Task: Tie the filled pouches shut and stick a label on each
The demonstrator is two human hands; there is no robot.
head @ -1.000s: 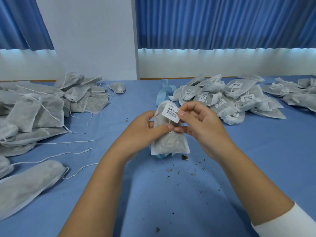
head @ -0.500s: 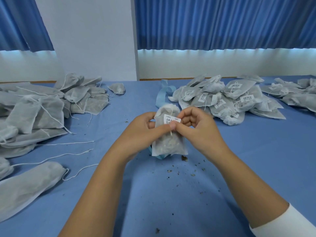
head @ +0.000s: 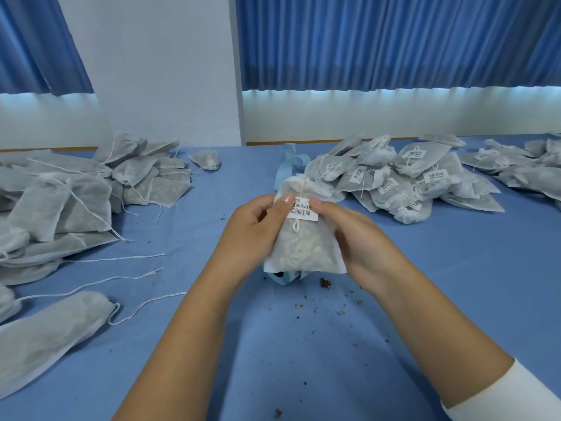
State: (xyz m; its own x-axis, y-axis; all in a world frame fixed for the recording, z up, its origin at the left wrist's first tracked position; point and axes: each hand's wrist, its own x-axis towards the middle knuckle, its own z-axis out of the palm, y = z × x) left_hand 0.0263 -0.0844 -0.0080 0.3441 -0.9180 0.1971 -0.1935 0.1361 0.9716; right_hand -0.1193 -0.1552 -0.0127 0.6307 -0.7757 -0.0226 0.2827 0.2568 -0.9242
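Note:
A filled white mesh pouch [head: 303, 247] stands upright above the blue table, held between both hands. A white barcode label [head: 302, 211] lies flat across its upper front, over the drawstring. My left hand [head: 258, 223] grips the pouch's left side, its thumb pressing the label's left end. My right hand [head: 349, 235] wraps the pouch's right side, its thumb on the label's right end. The pouch's neck is gathered at the top.
Unlabelled pouches with loose strings [head: 76, 196] are heaped at the left. Labelled pouches [head: 394, 180] pile up at the right back. A light-blue label roll [head: 280, 276] peeks out under the held pouch, its backing strip [head: 288, 165] curling behind. Crumbs [head: 326, 282] dot the table [head: 303, 344].
The label, held free by my right fingers a second ago, now lies flat on the pouch front. Both thumbs have moved onto it and the pouch has turned to face me.

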